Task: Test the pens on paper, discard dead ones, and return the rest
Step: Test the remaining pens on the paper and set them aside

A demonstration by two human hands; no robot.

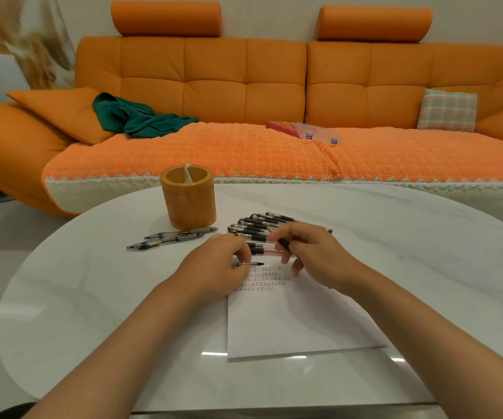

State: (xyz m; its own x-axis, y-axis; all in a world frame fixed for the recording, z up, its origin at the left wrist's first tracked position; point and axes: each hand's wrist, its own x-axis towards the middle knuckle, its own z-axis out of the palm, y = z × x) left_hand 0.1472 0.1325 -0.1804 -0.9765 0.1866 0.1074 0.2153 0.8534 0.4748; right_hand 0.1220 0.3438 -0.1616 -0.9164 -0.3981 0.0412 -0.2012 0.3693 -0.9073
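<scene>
Now, near the orange holder (191,204), left fingers (242,252) pinch a cap (251,264); right fingers (288,236) grip a pen (284,245).

Bare left hand (220,261), bare right hand (313,252); forearms (141,328) bare to elbows; dark garment edge (11,411) by left elbow

We are looking across a white oval table (93,297) at an orange sofa (214,86) standing against a pale wall (274,13). A green cloth (141,119) is lying near its left end, a plaid cushion (447,110) leaning near its right end.
</scene>
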